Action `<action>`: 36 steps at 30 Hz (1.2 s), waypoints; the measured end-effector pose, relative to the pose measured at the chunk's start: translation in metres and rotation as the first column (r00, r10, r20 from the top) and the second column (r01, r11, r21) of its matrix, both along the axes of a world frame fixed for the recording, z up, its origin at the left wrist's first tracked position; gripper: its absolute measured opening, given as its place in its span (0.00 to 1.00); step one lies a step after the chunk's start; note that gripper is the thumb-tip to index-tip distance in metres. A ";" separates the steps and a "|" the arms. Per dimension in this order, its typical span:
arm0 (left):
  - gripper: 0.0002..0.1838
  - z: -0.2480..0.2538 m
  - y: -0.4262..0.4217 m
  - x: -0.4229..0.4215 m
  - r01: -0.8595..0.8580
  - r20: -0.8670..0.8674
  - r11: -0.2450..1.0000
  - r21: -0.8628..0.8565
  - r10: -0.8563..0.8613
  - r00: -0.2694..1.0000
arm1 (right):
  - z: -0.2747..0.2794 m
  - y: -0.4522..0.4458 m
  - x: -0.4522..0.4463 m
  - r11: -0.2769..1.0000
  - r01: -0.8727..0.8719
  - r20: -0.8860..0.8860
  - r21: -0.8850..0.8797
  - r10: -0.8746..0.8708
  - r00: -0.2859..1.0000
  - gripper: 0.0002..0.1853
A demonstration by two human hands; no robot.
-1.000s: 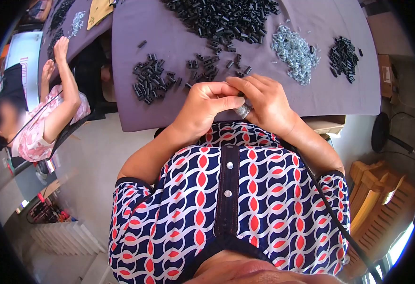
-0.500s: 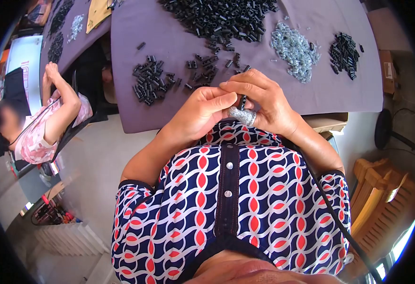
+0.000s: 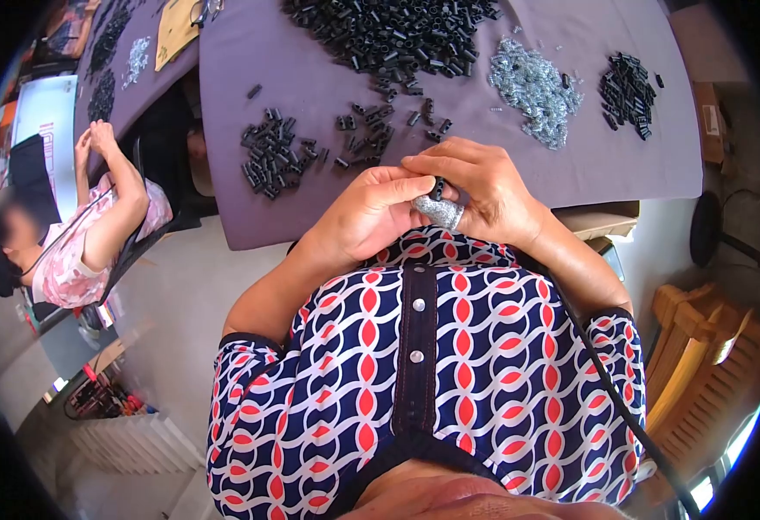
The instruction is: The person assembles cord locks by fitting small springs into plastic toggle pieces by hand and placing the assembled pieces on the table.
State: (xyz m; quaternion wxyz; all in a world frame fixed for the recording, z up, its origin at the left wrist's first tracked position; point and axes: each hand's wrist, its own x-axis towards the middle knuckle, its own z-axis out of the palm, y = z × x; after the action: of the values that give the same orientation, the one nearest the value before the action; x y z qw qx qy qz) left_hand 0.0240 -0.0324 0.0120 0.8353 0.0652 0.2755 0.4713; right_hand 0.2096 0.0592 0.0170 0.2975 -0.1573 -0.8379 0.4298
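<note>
My left hand [image 3: 369, 208] and my right hand [image 3: 488, 186] meet just off the front edge of the cloth-covered table [image 3: 623, 178]. Between their fingertips is a small black cylindrical piece [image 3: 438, 188], pinched by both. A silvery grey wrap [image 3: 439, 211] covers one finger of my right hand. Beyond the hands lie loose black pieces [image 3: 367, 134], and a denser group of black pieces [image 3: 271, 156] is to their left. A pile of clear, shiny small parts [image 3: 536, 91] sits to the right.
A large heap of black pieces [image 3: 388, 35] covers the back of the table, with a smaller pile [image 3: 628, 95] at far right. At the left a person [image 3: 94, 225] sits by another table. A wooden chair [image 3: 701, 355] stands at lower right.
The black piece between my fingers has come into sight since the first frame, along with more of the grey wrap. The other person's hands have come together.
</note>
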 end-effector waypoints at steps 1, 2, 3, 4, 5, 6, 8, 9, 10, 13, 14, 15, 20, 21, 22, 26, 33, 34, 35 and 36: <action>0.13 -0.001 0.000 0.000 0.001 0.010 1.000 -0.002 -0.001 1.000 | -0.001 0.000 0.000 1.000 0.002 0.008 0.013 -0.002 1.000 0.27; 0.13 -0.001 0.000 0.000 0.001 0.020 1.000 -0.005 -0.001 1.000 | -0.001 0.000 0.001 1.000 0.002 0.016 0.027 -0.003 1.000 0.27; 0.13 -0.001 0.000 0.000 0.001 0.019 1.000 -0.006 -0.001 1.000 | -0.001 0.001 0.001 1.000 0.002 0.016 0.026 -0.003 1.000 0.27; 0.13 0.000 0.000 -0.001 0.008 0.000 1.000 0.022 -0.008 1.000 | 0.001 0.001 0.001 0.999 0.008 0.020 0.050 -0.009 1.000 0.26; 0.13 0.000 0.000 -0.001 0.015 -0.020 0.999 0.049 -0.014 1.000 | 0.003 0.001 0.001 0.997 0.014 0.024 0.075 -0.016 1.000 0.26; 0.13 0.002 0.000 -0.001 0.016 -0.021 0.999 0.049 -0.015 1.000 | 0.005 0.001 0.001 0.997 0.014 0.023 0.074 -0.016 1.000 0.26; 0.12 0.007 0.000 -0.001 0.013 -0.055 0.997 0.070 -0.009 0.998 | 0.010 0.000 0.002 0.990 0.020 0.026 0.137 -0.024 0.999 0.26; 0.12 0.007 0.001 -0.001 0.014 -0.057 0.997 0.070 -0.010 0.998 | 0.011 0.000 0.002 0.990 0.022 0.023 0.138 -0.025 0.999 0.26; 0.12 0.008 0.001 -0.001 0.020 -0.053 0.996 0.082 -0.015 0.998 | 0.012 0.001 0.002 0.986 0.023 0.027 0.162 -0.027 0.999 0.26; 0.12 0.009 0.002 -0.002 0.026 -0.044 0.994 0.102 -0.022 0.999 | 0.013 0.001 0.002 0.977 0.028 0.030 0.212 -0.035 0.999 0.26; 0.12 0.009 0.002 -0.002 0.026 -0.039 0.994 0.111 -0.022 0.999 | 0.014 0.001 0.003 0.971 0.032 0.028 0.238 -0.040 0.999 0.26; 0.12 0.010 0.002 -0.002 0.027 -0.039 0.994 0.110 -0.022 0.999 | 0.014 0.001 0.003 0.971 0.032 0.027 0.238 -0.040 0.999 0.26; 0.10 0.016 0.000 0.003 0.049 -0.765 0.914 0.402 0.306 0.567 | 0.015 0.016 0.021 0.924 0.167 0.161 0.345 -0.234 0.959 0.24; 0.09 0.012 0.001 0.001 0.183 -0.809 0.809 0.559 0.483 0.336 | 0.012 0.024 0.028 0.883 0.253 0.162 0.394 -0.339 0.927 0.24; 0.09 0.006 0.002 -0.001 0.350 -0.750 0.682 0.642 0.653 0.104 | 0.008 0.034 0.035 0.834 0.333 0.160 0.440 -0.438 0.884 0.23; 0.19 -0.003 0.007 0.008 0.733 -0.601 0.445 0.515 0.797 -0.061 | -0.008 0.061 0.059 0.656 0.475 0.161 0.586 -0.669 0.725 0.24; 0.12 -0.027 0.013 0.006 0.785 -0.586 0.413 0.461 0.806 -0.080 | -0.022 0.072 0.069 0.618 0.638 0.185 0.459 -0.769 0.611 0.31; 0.11 -0.027 0.013 0.002 0.775 -0.570 0.426 0.466 0.815 -0.105 | -0.023 0.071 0.066 0.609 0.623 0.133 0.491 -0.759 0.637 0.31; 0.11 -0.025 0.014 -0.003 0.773 -0.559 0.442 0.455 0.818 -0.139 | -0.023 0.069 0.064 0.597 0.609 0.081 0.522 -0.745 0.662 0.31; 0.11 -0.023 0.014 -0.009 0.770 -0.546 0.458 0.443 0.819 -0.173 | -0.023 0.066 0.061 0.624 0.574 0.092 0.531 -0.716 0.692 0.31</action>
State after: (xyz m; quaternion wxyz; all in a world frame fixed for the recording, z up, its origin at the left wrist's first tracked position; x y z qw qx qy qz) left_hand 0.0153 -0.0182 -0.0108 0.0566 0.8103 0.5009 0.2988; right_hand 0.2704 0.1253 -0.0064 0.3329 -0.4369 -0.8340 0.0513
